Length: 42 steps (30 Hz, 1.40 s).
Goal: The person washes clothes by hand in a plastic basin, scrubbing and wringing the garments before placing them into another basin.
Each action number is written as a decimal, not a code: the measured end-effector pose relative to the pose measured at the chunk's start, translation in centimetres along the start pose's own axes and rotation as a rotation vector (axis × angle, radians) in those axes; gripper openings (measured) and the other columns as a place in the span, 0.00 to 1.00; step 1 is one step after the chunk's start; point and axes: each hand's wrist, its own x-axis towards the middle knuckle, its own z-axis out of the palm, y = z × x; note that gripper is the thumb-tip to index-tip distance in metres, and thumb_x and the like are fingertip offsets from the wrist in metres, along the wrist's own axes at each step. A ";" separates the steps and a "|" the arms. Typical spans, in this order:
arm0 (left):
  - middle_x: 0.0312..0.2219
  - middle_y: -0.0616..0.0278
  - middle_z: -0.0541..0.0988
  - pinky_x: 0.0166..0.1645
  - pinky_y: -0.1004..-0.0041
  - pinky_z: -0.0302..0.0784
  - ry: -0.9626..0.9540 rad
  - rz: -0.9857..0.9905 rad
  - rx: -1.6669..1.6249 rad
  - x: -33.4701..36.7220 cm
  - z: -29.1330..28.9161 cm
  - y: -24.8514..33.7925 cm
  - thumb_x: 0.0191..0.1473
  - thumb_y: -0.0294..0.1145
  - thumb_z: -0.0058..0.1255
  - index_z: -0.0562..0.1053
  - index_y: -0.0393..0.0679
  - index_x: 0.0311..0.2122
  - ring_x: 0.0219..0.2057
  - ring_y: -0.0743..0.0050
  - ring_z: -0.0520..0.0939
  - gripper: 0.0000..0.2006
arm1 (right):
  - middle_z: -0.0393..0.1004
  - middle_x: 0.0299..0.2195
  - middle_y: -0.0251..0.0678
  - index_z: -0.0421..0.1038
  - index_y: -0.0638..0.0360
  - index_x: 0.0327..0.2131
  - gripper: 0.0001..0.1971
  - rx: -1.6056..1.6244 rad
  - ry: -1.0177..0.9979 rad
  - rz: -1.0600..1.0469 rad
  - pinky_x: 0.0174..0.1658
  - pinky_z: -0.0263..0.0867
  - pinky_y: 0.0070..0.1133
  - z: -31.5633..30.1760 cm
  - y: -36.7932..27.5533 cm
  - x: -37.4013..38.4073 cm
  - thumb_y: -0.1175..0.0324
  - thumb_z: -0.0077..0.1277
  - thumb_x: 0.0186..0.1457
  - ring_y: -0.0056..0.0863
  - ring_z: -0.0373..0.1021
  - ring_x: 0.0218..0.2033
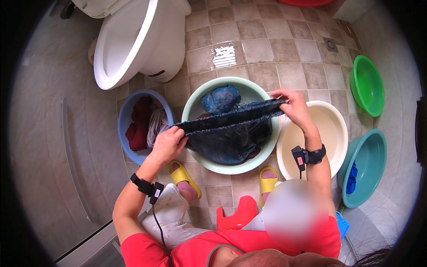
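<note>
- A white toilet (165,42) stands at upper left, beyond the light blue basin (122,122).
- On the wet-looking tiled floor (249,29), a floor drain (330,44) lies at upper right; a red object (307,2) is cut off by the top edge.
- The person's feet, in a left yellow slipper (186,177) and a right yellow slipper (268,185), are planted near the basin being worked over; a red stool (242,214) shows between the legs.
- The right forearm passes over the cream basin (336,133), hiding part of it; a blurred patch covers part of the lap.
- The pale green basin (227,168) sits centrally, with water and a patterned blue cloth (221,99) inside.
- The light blue basin, to its left, holds maroon cloth (137,132) and pale grey cloth (156,122).
- Far right, a bright green basin (368,85) stands above a teal basin (371,164), which has blue cloth (352,179) in it.
- The dark garment (227,139) spans the pale green basin, its lower part hanging into it.
- The left hand (169,144) and right hand (294,108) each pinch one end of its stretched edge, well apart.
</note>
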 end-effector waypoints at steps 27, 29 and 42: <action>0.37 0.49 0.75 0.39 0.59 0.77 -0.112 -0.279 0.291 4.9 21.3 -0.5 0.45 0.30 0.56 0.71 0.50 0.51 0.33 0.51 0.81 0.24 | 0.64 0.55 0.39 0.57 0.37 0.61 0.30 -0.876 -0.389 -0.218 0.53 0.58 0.43 16.0 8.8 -3.8 0.57 0.50 0.55 0.43 0.65 0.50; 0.35 0.51 0.77 0.39 0.61 0.76 -0.200 -0.303 0.335 5.1 21.4 -0.1 0.46 0.28 0.52 0.76 0.49 0.43 0.33 0.53 0.81 0.16 | 0.64 0.55 0.40 0.59 0.40 0.60 0.27 -0.900 -0.486 -0.140 0.54 0.57 0.44 16.1 8.6 -3.3 0.58 0.47 0.57 0.44 0.65 0.50; 0.30 0.50 0.78 0.34 0.58 0.78 -0.198 -0.254 0.101 4.0 15.7 -0.4 0.42 0.34 0.61 0.72 0.40 0.33 0.29 0.50 0.82 0.15 | 0.73 0.40 0.35 0.76 0.54 0.36 0.11 -1.083 -0.426 -0.139 0.44 0.62 0.32 12.4 5.1 -2.0 0.72 0.52 0.45 0.36 0.68 0.45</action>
